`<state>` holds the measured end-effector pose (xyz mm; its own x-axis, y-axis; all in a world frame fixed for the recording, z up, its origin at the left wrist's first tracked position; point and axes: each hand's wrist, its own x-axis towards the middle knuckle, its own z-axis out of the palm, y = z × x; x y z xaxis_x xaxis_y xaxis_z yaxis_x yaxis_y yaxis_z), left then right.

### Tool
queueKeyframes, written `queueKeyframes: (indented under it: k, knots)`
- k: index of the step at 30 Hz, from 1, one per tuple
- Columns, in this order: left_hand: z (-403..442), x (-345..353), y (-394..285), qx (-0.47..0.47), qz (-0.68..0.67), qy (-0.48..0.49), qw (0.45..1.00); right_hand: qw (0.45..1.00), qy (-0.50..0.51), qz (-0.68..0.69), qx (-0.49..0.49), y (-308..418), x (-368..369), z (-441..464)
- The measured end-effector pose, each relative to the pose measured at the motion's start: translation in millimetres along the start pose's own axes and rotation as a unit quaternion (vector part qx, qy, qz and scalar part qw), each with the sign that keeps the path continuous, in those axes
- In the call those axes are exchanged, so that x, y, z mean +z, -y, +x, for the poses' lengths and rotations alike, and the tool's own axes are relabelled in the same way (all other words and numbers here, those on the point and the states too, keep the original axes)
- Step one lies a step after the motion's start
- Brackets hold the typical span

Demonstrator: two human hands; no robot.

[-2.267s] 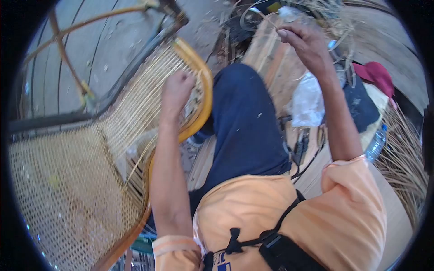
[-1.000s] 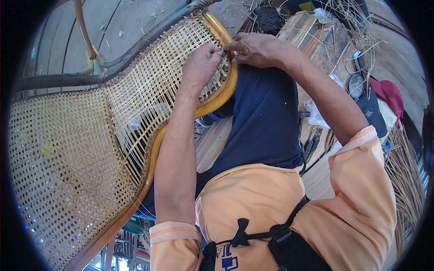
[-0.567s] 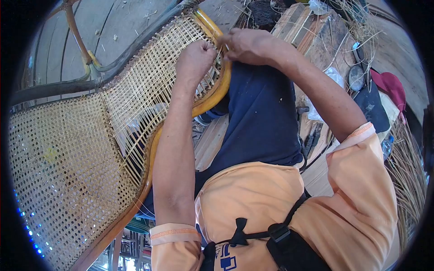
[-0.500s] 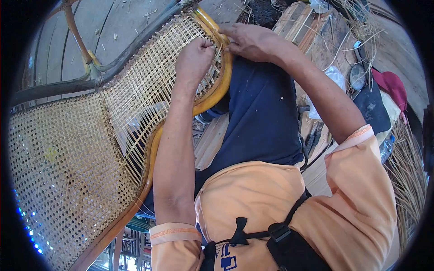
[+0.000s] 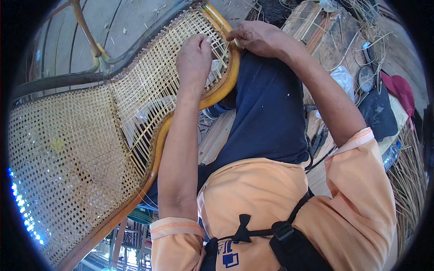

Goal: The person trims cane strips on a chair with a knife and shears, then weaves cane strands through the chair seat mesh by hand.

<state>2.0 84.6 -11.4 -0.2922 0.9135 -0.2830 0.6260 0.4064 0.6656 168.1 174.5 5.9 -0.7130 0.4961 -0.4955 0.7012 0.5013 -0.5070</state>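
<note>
A curved wooden chair frame (image 5: 233, 67) carries woven cane webbing (image 5: 63, 144), finely patterned on the lower left and an open grid of strands (image 5: 153, 63) in the upper section. Over that grid is my left hand (image 5: 194, 56), closed with the thumb on top; whatever it pinches is too small to make out. At the frame's upper right edge sits my right hand (image 5: 260, 39), its fingers bent together against the rim. What lies between those fingers is hidden. Strands stand loose and gapped near the frame's inner curve.
My dark-trousered leg (image 5: 271, 108) is beside the frame. To the right lie wooden boards (image 5: 300, 20), a plastic bag (image 5: 343, 81), a maroon cap (image 5: 398, 92), a bottle (image 5: 391, 154) and a bundle of cane strips (image 5: 409, 180). A dark curved pole (image 5: 54, 86) borders the webbing.
My right hand's fingers, earlier spread along the frame's rim, are now bent together there. My left hand has turned slightly over the grid. The whole view has shifted a little.
</note>
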Motion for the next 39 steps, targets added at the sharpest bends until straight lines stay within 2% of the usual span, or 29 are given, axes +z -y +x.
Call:
queueKeyframes:
  k: [3,4,7,8,11,12,14,15,17,20,23,24,27,28,29,30,31,33,35,37,39]
  knots:
    - [-23.6,7.7,17.8,0.177,0.086,-0.052,0.979,0.998,0.004,-0.054,-0.034,0.8,4.7,1.1]
    - [-32.1,9.2,12.8,0.163,0.114,-0.024,0.98,0.996,0.004,-0.076,-0.045,2.5,2.2,2.7]
    - [-37.7,9.6,6.5,0.176,0.128,-0.037,0.975,0.992,0.045,-0.117,-0.002,22.4,-10.1,-5.6]
    - [-38.9,7.3,3.1,0.147,0.144,0.014,0.978,0.989,0.038,-0.141,-0.001,24.2,-7.7,-6.2]
    - [-46.1,14.3,-3.0,0.123,0.19,0.006,0.974,0.979,0.015,-0.201,-0.003,27.0,-0.1,-4.9]
    - [-47.0,17.5,-4.7,0.098,0.212,0.036,0.972,0.977,0.013,-0.212,-0.006,28.7,-1.6,-5.3]
    - [-50.9,20.5,-6.5,0.107,0.227,-0.009,0.968,0.968,-0.018,-0.248,-0.027,29.8,5.9,-4.8]
    - [-52.7,20.9,-7.4,0.111,0.235,-0.032,0.965,0.964,-0.002,-0.266,-0.029,32.4,12.0,-3.2]
    - [-54.0,18.2,-6.9,0.085,0.207,0.0,0.975,0.952,0.024,-0.305,-0.031,41.9,19.9,1.4]
    - [-56.7,18.3,-1.0,0.099,0.189,-0.02,0.977,0.941,0.032,-0.337,-0.024,55.9,26.7,1.5]
    - [-63.5,5.8,-12.1,0.117,0.186,-0.029,0.975,0.967,0.022,-0.254,-0.01,56.1,16.0,-0.9]
    - [-68.1,6.6,-11.8,0.135,0.181,-0.075,0.971,0.983,0.0,-0.182,-0.001,42.6,18.3,3.5]
    - [-70.6,-4.4,-7.4,0.017,0.064,-0.066,0.996,0.999,-0.054,-0.007,0.004,19.7,17.5,17.5]
    - [-68.1,-2.2,-1.4,0.04,0.02,-0.158,0.986,0.996,-0.088,-0.012,-0.006,15.4,19.4,24.0]
    - [-63.3,-1.7,5.2,0.022,0.022,-0.126,0.992,0.983,-0.123,0.135,-0.014,8.3,19.9,25.6]
    - [-60.6,-7.9,7.9,0.006,0.024,-0.087,0.996,0.946,-0.158,0.282,-0.017,12.3,14.6,19.7]
    - [-61.4,-11.6,9.5,-0.004,0.026,-0.04,0.999,0.885,-0.197,0.422,-0.014,16.1,7.5,6.7]
    - [-72.0,-8.5,13.4,0.066,0.076,-0.05,0.994,0.787,-0.236,0.57,0.019,13.9,-13.2,-38.9]
    - [-82.3,-9.6,15.8,0.103,0.082,-0.017,0.991,0.788,-0.258,0.554,0.066,-4.6,-31.7,-98.8]
    - [-83.4,1.6,32.6,0.152,0.067,-0.062,0.984,0.807,-0.303,0.49,0.131,-30.1,-27.8,-159.2]
    - [-83.5,-8.4,23.9,0.146,0.079,0.001,0.986,0.848,-0.323,0.358,0.22,-55.2,-8.0,-212.3]
